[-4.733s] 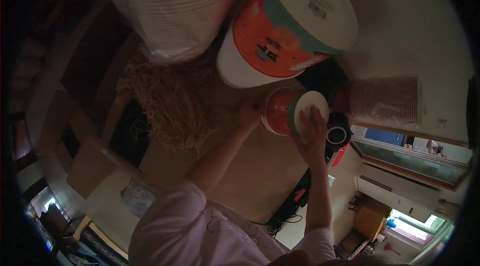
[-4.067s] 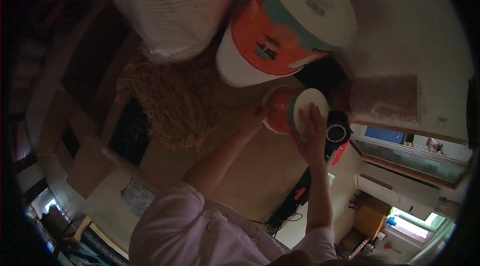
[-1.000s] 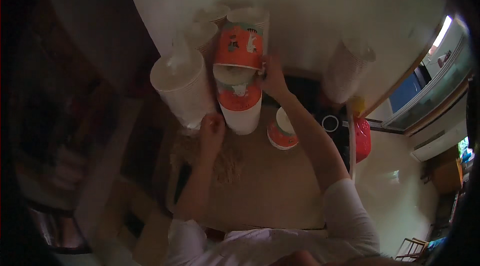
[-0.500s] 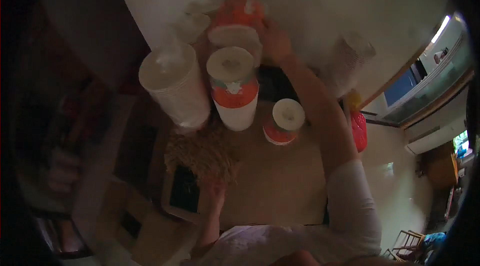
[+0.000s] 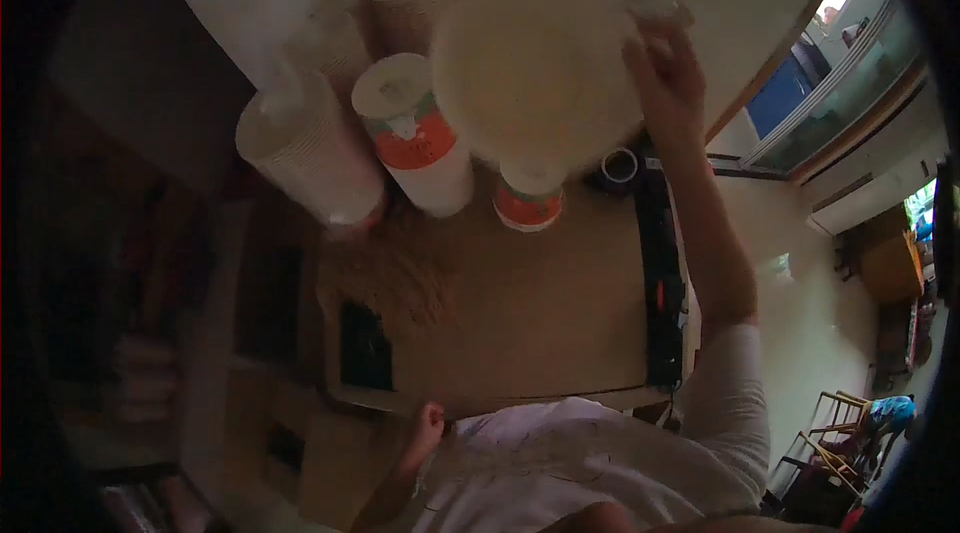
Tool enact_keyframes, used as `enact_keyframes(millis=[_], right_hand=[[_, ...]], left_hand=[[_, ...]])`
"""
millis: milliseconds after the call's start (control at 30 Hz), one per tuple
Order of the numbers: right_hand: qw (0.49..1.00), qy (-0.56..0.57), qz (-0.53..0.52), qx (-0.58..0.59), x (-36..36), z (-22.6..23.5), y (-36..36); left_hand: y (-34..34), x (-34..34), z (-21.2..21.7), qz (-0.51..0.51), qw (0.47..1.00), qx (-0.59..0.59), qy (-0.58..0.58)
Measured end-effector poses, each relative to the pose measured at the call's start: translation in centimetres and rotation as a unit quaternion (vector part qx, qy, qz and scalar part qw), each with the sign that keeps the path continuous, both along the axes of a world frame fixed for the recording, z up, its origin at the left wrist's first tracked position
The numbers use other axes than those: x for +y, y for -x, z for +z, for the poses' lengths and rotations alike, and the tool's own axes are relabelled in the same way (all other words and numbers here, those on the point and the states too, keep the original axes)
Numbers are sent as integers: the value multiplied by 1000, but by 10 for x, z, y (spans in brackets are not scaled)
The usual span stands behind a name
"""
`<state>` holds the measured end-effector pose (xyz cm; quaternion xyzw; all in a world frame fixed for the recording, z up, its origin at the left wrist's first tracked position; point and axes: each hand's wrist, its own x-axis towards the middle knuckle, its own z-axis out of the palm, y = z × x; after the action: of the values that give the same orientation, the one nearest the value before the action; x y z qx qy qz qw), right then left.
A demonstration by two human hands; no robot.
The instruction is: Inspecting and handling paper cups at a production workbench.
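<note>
Drawn back since earlier, the left hand (image 5: pixel 431 419) is curled; the right hand (image 5: pixel 668 68) apparently grips the blurred pale tub (image 5: pixel 535 83), probably light, flexible card, best held by its rim

Readable text: none; the print in view is too small, dim or blurred to make out.
Tall tub (image 5: pixel 418 145): an orange and green printed band wraps its upper part, bearing a white figure and small dark marks that cannot be resolved into letters.
Tall tub's top disc (image 5: pixel 388 87): a faint grey mark near its middle, illegible.
Small tub (image 5: pixel 528 210): an orange and green band with pale marks, too small to read.
Large pale round container (image 5: pixel 535 73): blur covers its surface, so any print cannot be judged.
</note>
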<state>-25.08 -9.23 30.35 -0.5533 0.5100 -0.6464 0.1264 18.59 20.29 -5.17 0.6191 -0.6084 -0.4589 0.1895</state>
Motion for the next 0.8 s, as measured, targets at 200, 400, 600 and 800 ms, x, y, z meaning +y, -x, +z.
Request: enact_keyframes(millis=[200,400,600,800], right_hand=[[920,-331,187,-93,140,-173,4],[887,-439,138,-41,217,-270,-25],[895,-427,125,-38,232,-289,-42],[904,-420,77,-10,226,-282,-42]], left_hand=[[-82,118,-21,41,950,-112,-289],[-81,127,-24,74,935,-112,-329],[-64,86,-31,39,948,-91,-304],[-54,53,-36,-24,943,-104,-314]])
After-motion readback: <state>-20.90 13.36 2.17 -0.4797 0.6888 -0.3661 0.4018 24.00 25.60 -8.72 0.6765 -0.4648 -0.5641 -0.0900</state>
